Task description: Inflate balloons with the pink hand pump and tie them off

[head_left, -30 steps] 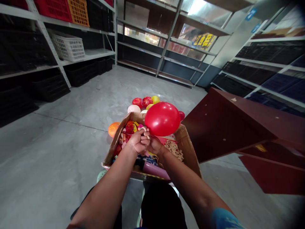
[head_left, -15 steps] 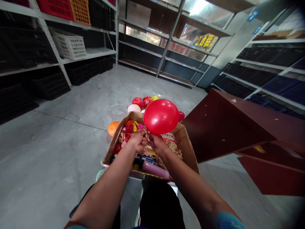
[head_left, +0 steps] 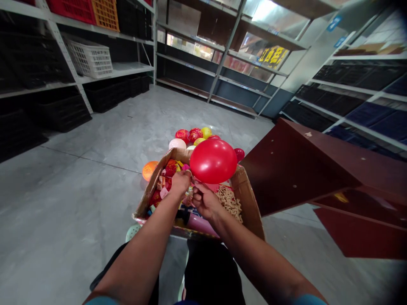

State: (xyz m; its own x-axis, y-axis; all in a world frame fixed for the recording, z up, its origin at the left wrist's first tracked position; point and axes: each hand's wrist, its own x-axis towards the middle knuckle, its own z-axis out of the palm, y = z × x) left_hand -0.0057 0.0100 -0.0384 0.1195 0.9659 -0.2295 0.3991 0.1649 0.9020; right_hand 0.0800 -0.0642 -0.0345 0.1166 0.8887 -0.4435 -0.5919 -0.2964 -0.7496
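Note:
An inflated red balloon (head_left: 213,162) floats over the open cardboard box (head_left: 249,199), its neck end toward me. My left hand (head_left: 180,183) is closed in a pinch on the balloon's neck. Just right of it and lower, my right hand (head_left: 206,201) has its fingers curled together at the same neck; the neck itself is mostly hidden by the fingers. Under my hands, the box holds flat balloons (head_left: 171,170) on the left and a heap of tan cord-like pieces (head_left: 229,201) on the right. A pink cylinder with a black end, like a hand pump (head_left: 200,223), lies along the near side.
Beyond the box, several inflated balloons (head_left: 182,136) lie on the grey floor, with an orange balloon (head_left: 149,170) at the left. A dark red board structure (head_left: 299,169) stands close on the right. Shelves with crates (head_left: 90,57) line the room.
The red balloon has dropped slightly toward me. My right hand has shifted down, its fingers now curled below the neck; my left hand has moved a little left.

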